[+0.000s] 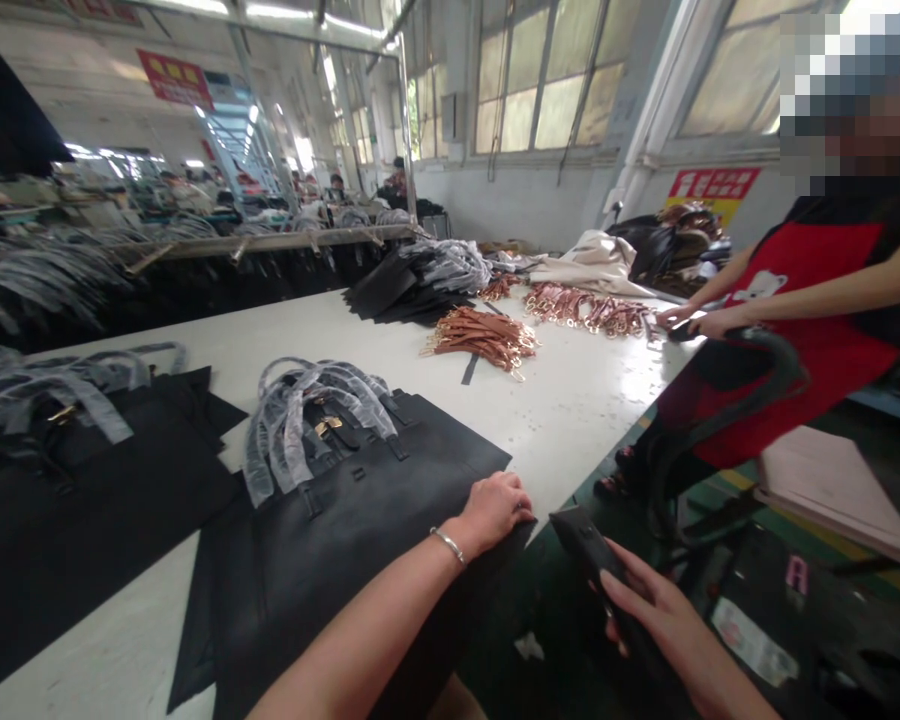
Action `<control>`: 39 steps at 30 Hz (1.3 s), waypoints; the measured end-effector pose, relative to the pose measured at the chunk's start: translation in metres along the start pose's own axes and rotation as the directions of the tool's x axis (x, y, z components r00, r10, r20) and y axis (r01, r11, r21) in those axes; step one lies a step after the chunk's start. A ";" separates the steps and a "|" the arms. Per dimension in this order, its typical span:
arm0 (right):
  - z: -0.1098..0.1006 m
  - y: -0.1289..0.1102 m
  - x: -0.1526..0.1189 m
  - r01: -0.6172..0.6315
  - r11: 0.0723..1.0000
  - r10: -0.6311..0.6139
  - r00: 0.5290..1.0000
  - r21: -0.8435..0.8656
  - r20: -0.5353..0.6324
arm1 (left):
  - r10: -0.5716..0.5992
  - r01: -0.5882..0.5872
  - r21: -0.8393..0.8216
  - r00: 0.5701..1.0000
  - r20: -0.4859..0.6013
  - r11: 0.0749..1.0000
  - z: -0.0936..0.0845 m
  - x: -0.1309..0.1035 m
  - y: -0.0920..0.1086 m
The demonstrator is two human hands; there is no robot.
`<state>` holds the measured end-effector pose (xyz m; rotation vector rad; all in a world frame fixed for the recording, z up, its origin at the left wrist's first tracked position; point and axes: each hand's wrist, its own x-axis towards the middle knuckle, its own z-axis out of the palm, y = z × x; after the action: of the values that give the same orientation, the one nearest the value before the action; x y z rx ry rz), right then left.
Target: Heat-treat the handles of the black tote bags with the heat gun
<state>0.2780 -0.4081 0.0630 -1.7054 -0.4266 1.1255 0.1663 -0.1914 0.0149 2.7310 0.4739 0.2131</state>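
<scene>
My left hand [495,510], with a silver bangle at its wrist, rests at the right edge of a stack of black leather bag panels [360,530]. Its fingers curl closed over that edge. Plastic-wrapped handles [292,420] with gold-coloured hardware stand up along the top of the stack. Beyond the table edge, my right hand [645,600] is closed around a long, flat black piece [592,545], which tilts up to the left. The lower end of this piece runs out of view, and its exact kind is unclear.
Another black panel stack [97,500] lies left. Brown straps with clasps [484,338], pinkish straps [585,308] and more black panels [397,285] lie farther along the table [562,390]. A person in a red apron [810,330] stands right, beside a pale board [840,490].
</scene>
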 end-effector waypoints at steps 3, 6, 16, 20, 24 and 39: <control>0.000 -0.001 -0.002 0.003 1.000 -0.002 1.000 -0.018 0.013 | 0.081 -0.080 0.067 0.997 -0.013 0.995 0.002 -0.001 0.002; -0.001 0.001 -0.001 0.011 1.000 -0.011 1.000 -0.028 0.009 | 0.022 -0.020 0.039 0.999 -0.042 0.999 0.002 -0.005 0.005; 0.000 0.000 0.002 0.041 0.999 -0.041 0.999 -0.008 0.015 | -0.253 0.258 -0.237 0.966 0.048 0.937 -0.010 -0.007 0.000; 0.002 -0.009 0.000 0.059 0.998 -0.058 0.998 -0.030 0.026 | -0.223 0.238 -0.286 0.971 0.086 0.928 -0.015 -0.007 -0.002; 0.003 -0.013 0.000 0.055 0.998 -0.054 0.998 -0.036 0.039 | -0.187 0.216 -0.344 0.976 0.115 0.914 -0.016 -0.008 -0.007; 0.005 -0.020 0.000 -0.063 0.984 0.094 0.979 -0.168 0.182 | -0.135 0.140 0.010 0.967 -0.218 0.990 -0.004 -0.067 -0.007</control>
<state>0.2787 -0.3969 0.0797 -1.7746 -0.5871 1.3483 0.1010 -0.2076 0.0107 2.6977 0.7282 0.4752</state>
